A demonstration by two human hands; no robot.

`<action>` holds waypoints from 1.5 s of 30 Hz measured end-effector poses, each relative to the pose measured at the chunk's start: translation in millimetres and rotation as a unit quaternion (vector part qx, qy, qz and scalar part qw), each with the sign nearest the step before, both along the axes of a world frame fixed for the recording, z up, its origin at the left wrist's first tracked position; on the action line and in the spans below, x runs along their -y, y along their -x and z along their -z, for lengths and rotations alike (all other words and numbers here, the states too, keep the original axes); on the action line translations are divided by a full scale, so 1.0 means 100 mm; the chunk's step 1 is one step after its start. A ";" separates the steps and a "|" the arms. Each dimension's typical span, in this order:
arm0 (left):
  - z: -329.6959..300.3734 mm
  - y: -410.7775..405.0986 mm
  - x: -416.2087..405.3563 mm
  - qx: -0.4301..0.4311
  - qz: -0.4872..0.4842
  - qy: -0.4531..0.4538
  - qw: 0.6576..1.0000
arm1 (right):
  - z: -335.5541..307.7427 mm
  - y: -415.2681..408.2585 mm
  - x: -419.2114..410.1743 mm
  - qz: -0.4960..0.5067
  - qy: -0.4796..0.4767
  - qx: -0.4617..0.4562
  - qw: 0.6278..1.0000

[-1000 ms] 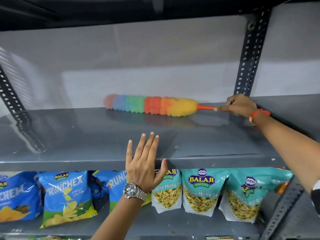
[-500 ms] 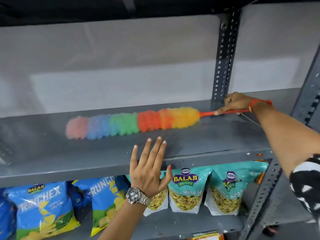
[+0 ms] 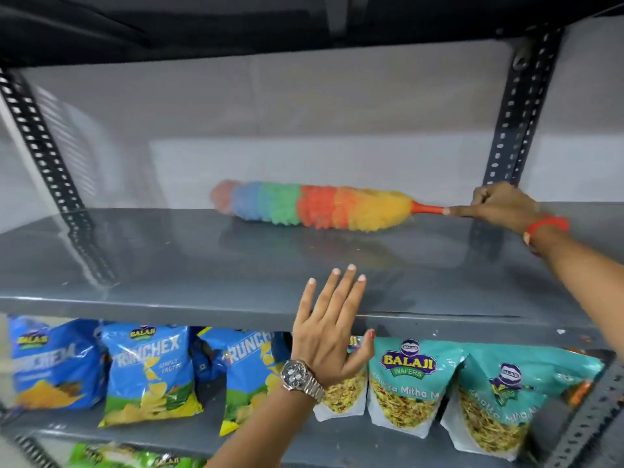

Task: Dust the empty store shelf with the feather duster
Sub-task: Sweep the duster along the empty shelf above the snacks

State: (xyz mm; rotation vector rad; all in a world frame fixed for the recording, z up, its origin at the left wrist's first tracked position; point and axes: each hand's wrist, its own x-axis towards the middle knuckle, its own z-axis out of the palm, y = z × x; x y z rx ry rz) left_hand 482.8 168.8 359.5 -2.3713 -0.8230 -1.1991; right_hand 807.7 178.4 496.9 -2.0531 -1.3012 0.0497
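A rainbow feather duster [image 3: 314, 207] lies flat along the back of the empty grey shelf [image 3: 169, 265], its fluffy head pointing left. My right hand [image 3: 499, 204] is closed around its orange handle at the right, by the rear upright, forefinger stretched along the handle. My left hand [image 3: 332, 332], with a metal watch on the wrist, rests open on the shelf's front edge, fingers spread and flat, holding nothing.
Perforated dark uprights stand at the back left [image 3: 44, 157] and back right [image 3: 516, 106]. Another shelf board runs overhead [image 3: 270, 25]. Below, blue chip bags [image 3: 148, 369] and teal snack bags [image 3: 408, 380] fill the lower shelf.
The duster has swept from the middle of the shelf toward the back wall, and its head sits further right. My left hand has stayed on the front edge.
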 end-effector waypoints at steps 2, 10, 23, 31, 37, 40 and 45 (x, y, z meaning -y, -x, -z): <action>-0.05 0.23 -0.09 0.024 -0.035 0.006 0.999 | -0.03 0.30 -0.16 -0.039 -0.013 -0.007 0.999; -0.10 1.35 -0.54 0.097 -0.149 0.020 0.984 | 0.07 2.03 -0.92 -0.189 0.007 -0.007 0.982; 0.07 1.86 -0.85 0.094 -0.144 0.051 0.984 | 0.24 3.28 -1.98 -0.213 0.082 0.068 0.971; 0.10 1.85 -0.87 0.115 -0.142 0.049 0.982 | 0.28 3.31 -2.20 -0.066 0.012 0.167 0.984; 0.10 1.85 -0.86 0.114 -0.140 0.053 0.982 | 0.21 3.17 -1.98 -0.113 0.004 0.021 0.993; 0.08 1.85 -0.82 0.107 -0.144 0.072 0.981 | 0.18 3.13 -1.72 -0.156 0.002 -0.052 0.986; 0.05 1.90 -0.66 0.075 -0.170 0.078 0.980 | 0.07 3.28 -1.28 -0.199 -0.009 -0.061 0.978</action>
